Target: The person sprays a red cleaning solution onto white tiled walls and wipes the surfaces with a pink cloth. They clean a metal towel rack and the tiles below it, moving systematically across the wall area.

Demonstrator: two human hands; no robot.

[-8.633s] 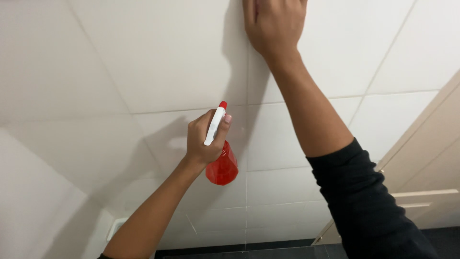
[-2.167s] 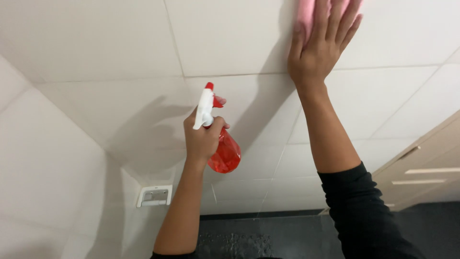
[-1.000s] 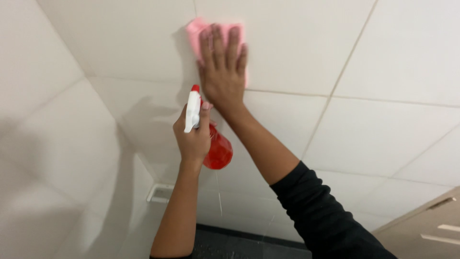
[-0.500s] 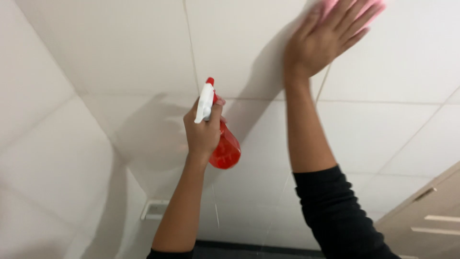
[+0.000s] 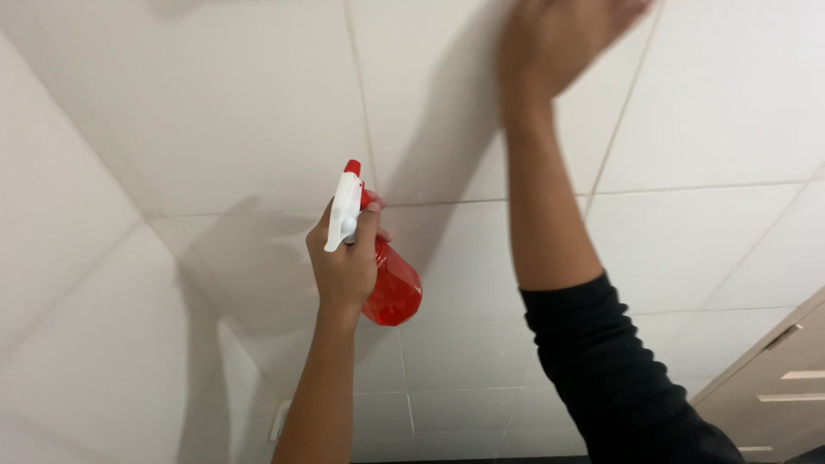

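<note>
The left hand (image 5: 344, 266) is clamped around the neck of a red translucent plastic spray bottle with a white trigger head (image 5: 378, 258), its long axis tilted, nozzle up and to the left, just off the glossy white tiled wall (image 5: 215, 129). Farther up and to the right, the blurred right hand (image 5: 559, 34) lies against the tile; whether it holds anything cannot be told.

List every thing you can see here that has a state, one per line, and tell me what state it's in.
spray bottle: red with a white trigger head, held in the air, tilted, clear of the wall.
left hand: closed around the spray bottle's neck.
right hand: raised against the white tiled wall, blurred, partly cut off at the top edge; anything under it cannot be seen.
cabinet drawers: closed, at lower right.
</note>
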